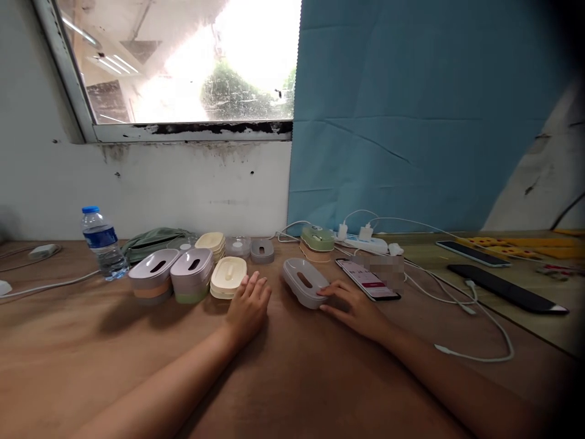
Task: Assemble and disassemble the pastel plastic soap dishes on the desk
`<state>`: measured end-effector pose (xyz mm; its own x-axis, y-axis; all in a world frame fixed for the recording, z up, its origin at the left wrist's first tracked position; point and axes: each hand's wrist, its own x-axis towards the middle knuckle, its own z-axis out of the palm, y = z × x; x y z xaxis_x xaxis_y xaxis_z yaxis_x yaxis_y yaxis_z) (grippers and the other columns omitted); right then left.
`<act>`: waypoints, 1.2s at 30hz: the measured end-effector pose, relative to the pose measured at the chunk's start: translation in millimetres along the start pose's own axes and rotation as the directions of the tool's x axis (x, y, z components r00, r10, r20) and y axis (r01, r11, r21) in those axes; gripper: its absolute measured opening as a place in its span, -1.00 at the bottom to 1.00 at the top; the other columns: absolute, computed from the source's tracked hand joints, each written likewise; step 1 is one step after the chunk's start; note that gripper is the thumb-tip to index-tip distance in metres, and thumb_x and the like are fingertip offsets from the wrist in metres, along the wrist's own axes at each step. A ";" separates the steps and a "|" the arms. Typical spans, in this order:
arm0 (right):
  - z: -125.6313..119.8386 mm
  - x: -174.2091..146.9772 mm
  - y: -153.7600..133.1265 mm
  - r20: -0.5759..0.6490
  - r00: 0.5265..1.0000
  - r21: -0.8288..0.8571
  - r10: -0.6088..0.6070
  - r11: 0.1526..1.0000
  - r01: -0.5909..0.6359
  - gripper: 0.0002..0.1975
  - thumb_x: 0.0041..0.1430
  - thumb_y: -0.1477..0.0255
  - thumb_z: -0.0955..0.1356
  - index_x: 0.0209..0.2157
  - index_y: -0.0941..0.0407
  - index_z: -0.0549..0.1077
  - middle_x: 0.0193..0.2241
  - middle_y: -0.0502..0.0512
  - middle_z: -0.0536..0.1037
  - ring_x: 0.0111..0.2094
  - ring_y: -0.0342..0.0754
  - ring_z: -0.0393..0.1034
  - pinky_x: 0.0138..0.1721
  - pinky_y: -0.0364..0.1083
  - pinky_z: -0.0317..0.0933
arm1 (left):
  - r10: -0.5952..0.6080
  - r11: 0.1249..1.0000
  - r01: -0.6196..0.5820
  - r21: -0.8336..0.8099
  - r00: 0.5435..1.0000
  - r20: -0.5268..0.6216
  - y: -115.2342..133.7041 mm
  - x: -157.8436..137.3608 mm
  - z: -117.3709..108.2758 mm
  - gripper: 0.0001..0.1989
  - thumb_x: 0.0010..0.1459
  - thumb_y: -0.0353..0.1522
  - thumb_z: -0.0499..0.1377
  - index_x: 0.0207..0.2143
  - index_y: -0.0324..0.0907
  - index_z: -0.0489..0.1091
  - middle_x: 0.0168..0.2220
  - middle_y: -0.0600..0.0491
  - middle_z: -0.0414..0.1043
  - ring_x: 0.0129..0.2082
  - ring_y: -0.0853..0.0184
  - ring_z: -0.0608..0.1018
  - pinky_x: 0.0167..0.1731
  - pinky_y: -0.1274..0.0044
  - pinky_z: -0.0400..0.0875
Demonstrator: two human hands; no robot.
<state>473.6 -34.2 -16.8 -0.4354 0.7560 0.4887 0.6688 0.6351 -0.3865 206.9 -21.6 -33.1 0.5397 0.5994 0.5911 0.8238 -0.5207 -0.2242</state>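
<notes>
My right hand (354, 308) grips the right end of a grey, translucent oval plastic cover with a slot (304, 282), which tilts above the wooden table. My left hand (249, 305) is open, its fingers stretched out at the right edge of a small stack of cream oval lids (228, 274); whether they touch it I cannot tell. To the left of that stack stand two tall oval stacks with slotted lilac tops, one with an orange and grey base (154, 277), the other with a green base (192, 277).
Behind are more cream pieces (211, 242), a clear piece (237, 247), a grey slotted piece (262, 250) and a green-topped box (317, 241). A water bottle (104, 244) stands left. A lit phone (368, 279), a power strip (365, 242), white cables and a black device (507, 289) lie right.
</notes>
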 end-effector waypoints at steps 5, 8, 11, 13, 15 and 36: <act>2.7 2.7 -2.7 0.049 0.999 -0.022 -0.010 1.000 0.011 -0.76 0.08 0.33 0.25 -0.18 0.02 0.36 -0.22 0.11 0.37 -0.16 0.01 0.30 -0.12 0.02 0.21 | -0.116 0.993 0.116 0.003 0.993 -0.029 -36.9 -27.9 -13.2 -0.67 0.12 -0.42 -0.06 -0.05 -0.24 0.22 0.00 -0.10 0.26 0.07 0.16 0.22 0.05 0.29 0.04; 3.8 1.5 -3.7 0.085 0.996 -0.020 -0.011 1.000 0.013 -0.77 0.09 0.33 0.24 -0.18 0.01 0.36 -0.21 0.11 0.36 -0.16 0.00 0.30 -0.13 0.01 0.22 | -0.135 0.990 0.135 -0.050 0.991 0.004 -52.8 -29.1 -8.6 -0.64 0.11 -0.45 -0.07 -0.02 -0.27 0.18 -0.08 -0.12 0.33 0.01 0.20 0.30 0.02 0.31 0.10; 3.9 -0.3 -4.0 0.107 0.994 -0.018 -0.035 0.999 0.037 -0.76 0.08 0.33 0.25 -0.17 0.01 0.36 -0.21 0.11 0.36 -0.14 0.00 0.29 -0.12 0.01 0.21 | -0.135 0.983 0.138 -0.123 0.990 0.035 -57.7 -27.3 -5.9 -0.67 0.08 -0.50 -0.07 -0.07 -0.27 0.21 -0.18 -0.12 0.39 -0.09 0.22 0.37 -0.03 0.33 0.16; 3.5 -0.7 -4.9 0.111 0.993 -0.024 -0.049 0.998 0.052 -0.75 0.08 0.34 0.25 -0.17 0.01 0.36 -0.21 0.11 0.36 -0.13 0.00 0.29 -0.11 0.01 0.21 | -0.154 0.969 0.157 -0.192 0.988 0.031 -57.8 -26.9 -6.5 -0.69 0.06 -0.52 -0.06 -0.11 -0.25 0.23 -0.24 -0.09 0.41 -0.16 0.23 0.41 -0.07 0.34 0.21; 2.9 -0.1 -6.7 0.117 0.992 -0.036 -0.054 0.998 0.059 -0.76 0.07 0.36 0.25 -0.18 0.01 0.36 -0.20 0.11 0.36 -0.13 0.00 0.29 -0.10 0.00 0.20 | -0.196 0.942 0.193 -0.275 0.980 0.017 -57.6 -27.5 -7.8 -0.71 0.04 -0.53 -0.03 -0.15 -0.22 0.23 -0.26 -0.05 0.41 -0.22 0.24 0.42 -0.13 0.35 0.26; -10.4 7.5 -8.4 -0.118 0.984 -0.079 0.130 0.987 -0.140 -0.70 -0.25 0.32 0.40 -0.53 0.07 0.18 -0.14 0.14 0.26 -0.06 0.15 0.17 -0.13 0.06 0.11 | -0.354 0.642 0.204 -0.739 0.934 -0.050 -44.0 -28.5 -25.6 -0.86 0.05 -0.42 0.07 -0.27 -0.18 0.26 -0.30 0.04 0.35 -0.29 0.40 0.44 -0.38 0.60 0.38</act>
<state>470.9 -35.5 -1.8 -0.2707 0.8083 0.5229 0.7689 0.5084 -0.3878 150.9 -31.3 -20.3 0.2037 0.7135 0.6704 0.5106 -0.6617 0.5491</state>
